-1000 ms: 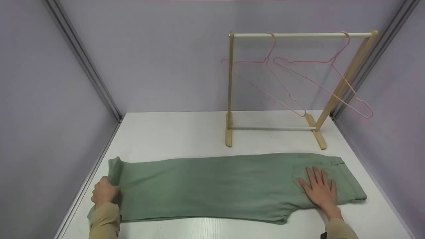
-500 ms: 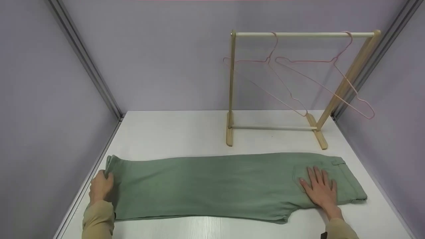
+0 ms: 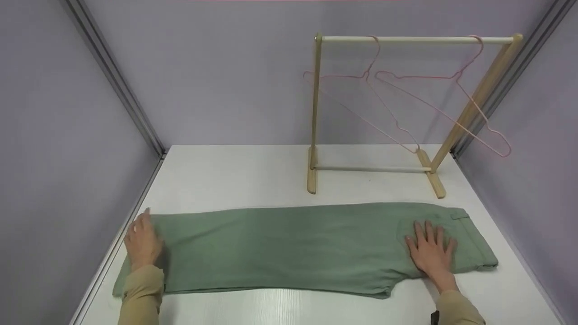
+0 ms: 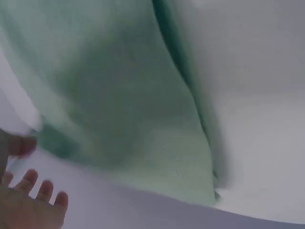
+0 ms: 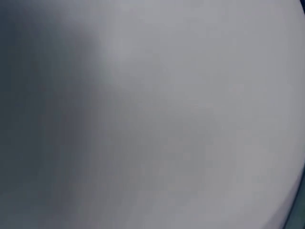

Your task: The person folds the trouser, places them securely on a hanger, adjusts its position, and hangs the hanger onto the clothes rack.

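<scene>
A pair of green trousers (image 3: 280, 248), folded lengthwise with one leg over the other, lies flat across the white table. The waist end is at the right and the leg hems are at the left. My left hand (image 3: 143, 241) is over the hem end; in the left wrist view its fingers (image 4: 45, 191) are spread loosely beside the cloth's edge, with nothing between them. My right hand (image 3: 431, 250) rests flat on the trousers near the back pocket, fingers spread. The right wrist view is blurred and does not show that hand.
Behind the trousers, at the back right, stands a wooden rack (image 3: 314, 99) with two pink wire hangers on its rail. Grey walls (image 3: 226, 81) enclose the white table (image 3: 235, 176) at the back and both sides.
My left hand has let go of the gathered hem end, and the raised hem now lies flat. The right hand stays pressed on the waist end. The head view has tilted down slightly.
</scene>
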`<action>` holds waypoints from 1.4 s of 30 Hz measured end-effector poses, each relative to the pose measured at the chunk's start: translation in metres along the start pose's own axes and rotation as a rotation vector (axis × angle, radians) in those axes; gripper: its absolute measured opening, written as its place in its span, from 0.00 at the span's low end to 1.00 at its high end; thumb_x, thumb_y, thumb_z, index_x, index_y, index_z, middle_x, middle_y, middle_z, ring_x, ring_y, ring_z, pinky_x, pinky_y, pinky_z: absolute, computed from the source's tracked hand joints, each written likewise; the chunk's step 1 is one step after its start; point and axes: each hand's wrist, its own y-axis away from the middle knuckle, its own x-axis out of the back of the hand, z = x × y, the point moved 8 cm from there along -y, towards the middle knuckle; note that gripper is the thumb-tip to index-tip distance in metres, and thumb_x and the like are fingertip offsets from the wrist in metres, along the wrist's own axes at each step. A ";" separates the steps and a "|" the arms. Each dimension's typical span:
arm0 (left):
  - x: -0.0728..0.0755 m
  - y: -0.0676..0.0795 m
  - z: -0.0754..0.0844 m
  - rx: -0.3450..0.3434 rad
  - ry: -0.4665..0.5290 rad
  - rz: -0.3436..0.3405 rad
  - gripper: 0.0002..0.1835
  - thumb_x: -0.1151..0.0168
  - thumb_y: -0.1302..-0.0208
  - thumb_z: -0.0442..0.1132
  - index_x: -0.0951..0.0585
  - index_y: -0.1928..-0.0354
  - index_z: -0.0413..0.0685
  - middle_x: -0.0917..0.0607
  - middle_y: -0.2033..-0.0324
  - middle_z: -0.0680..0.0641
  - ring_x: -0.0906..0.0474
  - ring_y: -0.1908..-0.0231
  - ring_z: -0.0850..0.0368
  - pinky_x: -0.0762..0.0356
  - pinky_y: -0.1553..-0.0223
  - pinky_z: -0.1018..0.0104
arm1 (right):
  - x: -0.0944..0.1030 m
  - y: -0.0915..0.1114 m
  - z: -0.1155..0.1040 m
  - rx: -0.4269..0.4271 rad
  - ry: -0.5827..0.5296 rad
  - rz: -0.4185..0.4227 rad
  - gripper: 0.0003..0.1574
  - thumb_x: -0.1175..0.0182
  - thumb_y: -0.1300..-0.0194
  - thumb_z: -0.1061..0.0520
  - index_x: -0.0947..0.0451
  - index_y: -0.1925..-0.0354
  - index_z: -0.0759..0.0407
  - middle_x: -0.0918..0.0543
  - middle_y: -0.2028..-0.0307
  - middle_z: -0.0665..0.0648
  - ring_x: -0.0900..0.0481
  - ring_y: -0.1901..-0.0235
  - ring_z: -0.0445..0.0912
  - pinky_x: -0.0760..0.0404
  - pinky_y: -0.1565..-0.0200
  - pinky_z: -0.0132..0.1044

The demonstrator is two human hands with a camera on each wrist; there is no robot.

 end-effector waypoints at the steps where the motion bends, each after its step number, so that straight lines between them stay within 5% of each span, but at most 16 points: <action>1: -0.009 0.001 0.010 -0.043 -0.005 -0.049 0.38 0.43 0.34 0.27 0.46 0.25 0.33 0.41 0.29 0.24 0.48 0.29 0.20 0.49 0.31 0.25 | 0.000 0.001 -0.011 0.024 0.008 0.023 0.41 0.58 0.21 0.40 0.47 0.24 0.64 0.50 0.23 0.72 0.60 0.24 0.73 0.69 0.31 0.78; 6: -0.056 0.010 0.063 -0.247 0.010 -0.277 0.30 0.49 0.24 0.40 0.40 0.25 0.37 0.42 0.25 0.28 0.53 0.25 0.24 0.59 0.27 0.26 | -0.018 0.019 -0.090 0.273 -0.001 0.003 0.39 0.50 0.24 0.41 0.39 0.25 0.60 0.41 0.23 0.67 0.51 0.23 0.68 0.59 0.28 0.74; 10: -0.083 0.012 0.091 -0.302 -0.016 -0.351 0.27 0.51 0.22 0.40 0.36 0.26 0.37 0.36 0.27 0.30 0.46 0.26 0.27 0.54 0.27 0.27 | -0.041 0.039 -0.141 0.480 -0.052 -0.171 0.45 0.48 0.27 0.34 0.43 0.23 0.54 0.43 0.21 0.61 0.52 0.21 0.65 0.59 0.26 0.71; 13: -0.091 0.010 0.098 -0.300 -0.073 -0.358 0.26 0.53 0.24 0.35 0.36 0.27 0.36 0.35 0.27 0.31 0.44 0.26 0.28 0.52 0.28 0.27 | -0.054 0.052 -0.157 0.585 -0.050 -0.240 0.49 0.48 0.29 0.31 0.47 0.21 0.51 0.47 0.20 0.59 0.53 0.21 0.63 0.57 0.26 0.69; 20: -0.090 -0.001 0.090 -0.252 -0.195 -0.213 0.24 0.46 0.32 0.24 0.30 0.34 0.34 0.28 0.36 0.30 0.34 0.31 0.31 0.43 0.31 0.26 | -0.066 0.057 -0.159 0.632 -0.016 -0.234 0.50 0.49 0.30 0.28 0.49 0.20 0.46 0.50 0.19 0.54 0.54 0.20 0.59 0.59 0.26 0.63; 26: -0.085 -0.006 0.098 -0.269 -0.276 -0.094 0.14 0.50 0.30 0.22 0.26 0.45 0.31 0.23 0.47 0.30 0.26 0.41 0.31 0.35 0.35 0.28 | -0.064 0.060 -0.160 0.651 -0.027 -0.206 0.50 0.48 0.30 0.28 0.48 0.21 0.47 0.48 0.19 0.56 0.51 0.21 0.61 0.74 0.26 0.49; 33: -0.088 -0.013 0.106 -0.286 -0.324 -0.112 0.15 0.48 0.30 0.23 0.25 0.44 0.35 0.21 0.48 0.33 0.25 0.41 0.33 0.35 0.33 0.32 | -0.062 0.058 -0.161 0.648 -0.089 -0.287 0.49 0.47 0.29 0.32 0.49 0.21 0.50 0.49 0.20 0.60 0.57 0.20 0.61 0.61 0.28 0.68; 39: -0.085 -0.015 0.107 -0.320 -0.347 -0.034 0.12 0.45 0.34 0.22 0.23 0.50 0.34 0.20 0.53 0.33 0.23 0.46 0.34 0.30 0.36 0.35 | -0.058 0.056 -0.161 0.683 -0.212 -0.382 0.46 0.45 0.27 0.40 0.49 0.21 0.56 0.51 0.20 0.64 0.79 0.22 0.34 0.64 0.31 0.74; 42: -0.079 -0.015 0.109 -0.354 -0.350 0.026 0.10 0.43 0.36 0.21 0.22 0.54 0.33 0.19 0.57 0.34 0.21 0.50 0.35 0.25 0.41 0.38 | -0.056 0.055 -0.162 0.695 -0.279 -0.422 0.46 0.45 0.27 0.43 0.48 0.21 0.57 0.53 0.20 0.63 0.81 0.24 0.30 0.67 0.32 0.77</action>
